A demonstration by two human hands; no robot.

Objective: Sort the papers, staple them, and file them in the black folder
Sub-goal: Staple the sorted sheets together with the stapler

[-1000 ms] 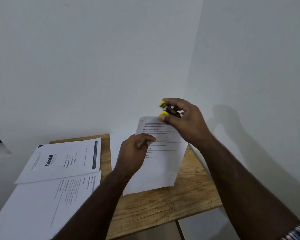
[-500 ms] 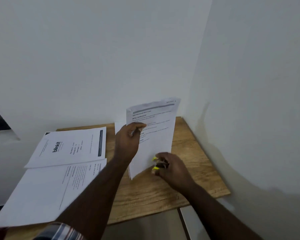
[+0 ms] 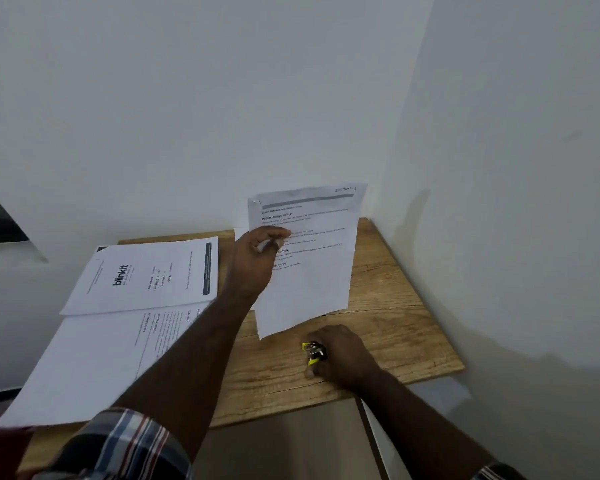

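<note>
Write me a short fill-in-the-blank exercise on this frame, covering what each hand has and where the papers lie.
1. The left hand holds up a printed ____ above the wooden table.
2. The right hand rests on the table gripping a yellow and black ____.
3. The sheet lying flat at the table's left bears the logo word ____.

Missing words: sheet of paper; stapler; blinkit

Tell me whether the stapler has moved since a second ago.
Yes. The stapler, gripped by the right hand, came down from the sheet's top edge to the wooden table.
</note>
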